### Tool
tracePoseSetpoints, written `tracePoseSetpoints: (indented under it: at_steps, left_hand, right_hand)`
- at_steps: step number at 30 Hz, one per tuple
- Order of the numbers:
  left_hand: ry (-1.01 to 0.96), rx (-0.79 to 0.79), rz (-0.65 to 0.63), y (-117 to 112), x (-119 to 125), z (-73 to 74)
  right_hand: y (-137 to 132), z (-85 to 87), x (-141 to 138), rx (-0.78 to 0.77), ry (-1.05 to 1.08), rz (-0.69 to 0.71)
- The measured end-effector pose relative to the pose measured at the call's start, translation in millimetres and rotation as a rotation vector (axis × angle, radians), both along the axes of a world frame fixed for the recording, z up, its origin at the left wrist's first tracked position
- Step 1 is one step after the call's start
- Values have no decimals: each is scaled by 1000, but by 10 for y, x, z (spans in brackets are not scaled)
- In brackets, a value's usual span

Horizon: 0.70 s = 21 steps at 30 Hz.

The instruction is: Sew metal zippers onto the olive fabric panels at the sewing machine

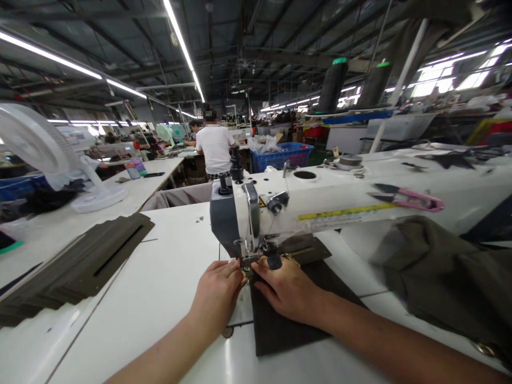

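Note:
A white sewing machine (288,197) stands in front of me, its presser foot (247,262) low over the bed. Left of the foot, my left hand (220,288) is closed, fingertips pressed together beside the needle area; what they pinch is hidden. My right hand (290,288) grips and presses a dark olive fabric panel (280,336) close to the foot, its index finger near the needle and thumb tucked below. The panel lies flat, its front corner toward me. Behind the right hand, a brass-coloured zipper (298,253) shows on the fabric.
Stacked olive panels (92,261) lie at left near a white fan (60,154). Pink-handled snips (416,197) rest on the machine arm. Bunched olive fabric (436,272) is at right. Beyond are a blue basket (280,157), thread cones (334,85) and a person in a white shirt (215,146).

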<state>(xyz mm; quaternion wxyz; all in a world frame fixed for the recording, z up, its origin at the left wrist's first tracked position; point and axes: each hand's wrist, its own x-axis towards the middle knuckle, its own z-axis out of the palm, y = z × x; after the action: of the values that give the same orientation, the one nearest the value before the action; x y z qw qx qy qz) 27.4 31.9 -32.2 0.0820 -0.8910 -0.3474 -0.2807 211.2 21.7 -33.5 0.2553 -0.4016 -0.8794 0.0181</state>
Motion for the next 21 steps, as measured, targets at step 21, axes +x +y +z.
tracePoseSetpoints:
  at_steps: [21]
  left_hand:
    - [251, -160, 361, -292, -38, 38]
  right_hand:
    - [-246, -134, 31, -160, -155, -380]
